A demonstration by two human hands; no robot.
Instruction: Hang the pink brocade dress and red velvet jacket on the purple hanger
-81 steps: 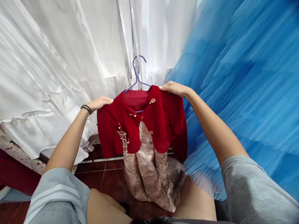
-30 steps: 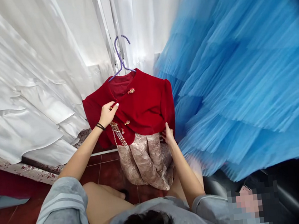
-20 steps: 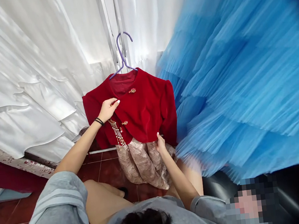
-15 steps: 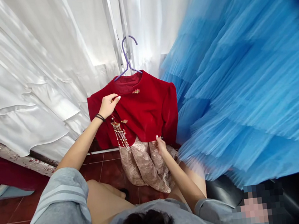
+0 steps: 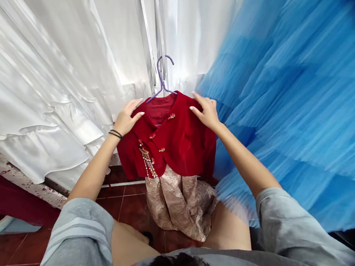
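Observation:
A short red velvet jacket [image 5: 181,137] hangs on a purple hanger [image 5: 161,77], with flower-shaped fastenings down its front. A beaded tassel ornament [image 5: 148,162] dangles on its left side. Below the jacket a pale gold-pink brocade skirt [image 5: 174,193] falls in folds. My left hand [image 5: 129,118] lies at the jacket's left shoulder, thumb and fingers apart. At the opposite shoulder is my right hand [image 5: 206,109], its fingers likewise spread. Neither hand visibly grips the cloth.
White satin garments [image 5: 62,77] hang at the back and left. Layered blue tulle [image 5: 284,116] fills the right side, close to my right arm. A white rail [image 5: 122,183] runs low behind the skirt, above red floor tiles [image 5: 135,208]. Dark red cloth [image 5: 11,194] lies at far left.
My right hand has left the jacket's lower hem and risen to its right shoulder. My left hand has let go of the front edge near the collar and opened at the left shoulder.

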